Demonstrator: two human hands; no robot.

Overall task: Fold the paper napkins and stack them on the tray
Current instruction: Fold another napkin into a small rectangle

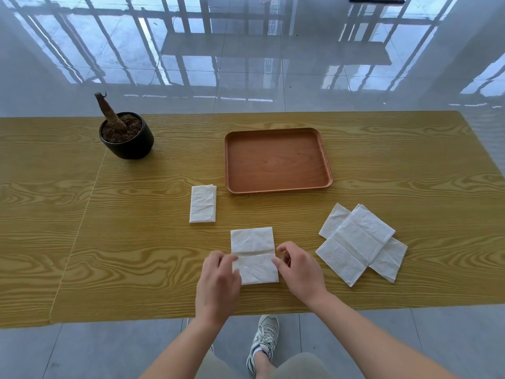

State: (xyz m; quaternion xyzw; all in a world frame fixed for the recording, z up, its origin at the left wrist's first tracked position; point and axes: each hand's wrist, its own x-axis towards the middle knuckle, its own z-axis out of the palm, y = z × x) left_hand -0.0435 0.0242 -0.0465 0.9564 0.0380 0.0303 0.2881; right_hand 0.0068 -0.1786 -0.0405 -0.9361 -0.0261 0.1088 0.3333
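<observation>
Two hands low in centre frame, left hand (218, 280) and right hand (299, 272), each pinching a side edge of creased white paper napkin (254, 250) on yellow wood-grain table (136, 242); brown rectangular wooden tray (278, 190) above, mid-frame.

Left hand (218, 277), right hand (300, 272) and forearms (369, 332) bare. Grey shorts (303, 365). White-grey laced sneaker (266, 337), green trim, white sock (258, 353).
</observation>
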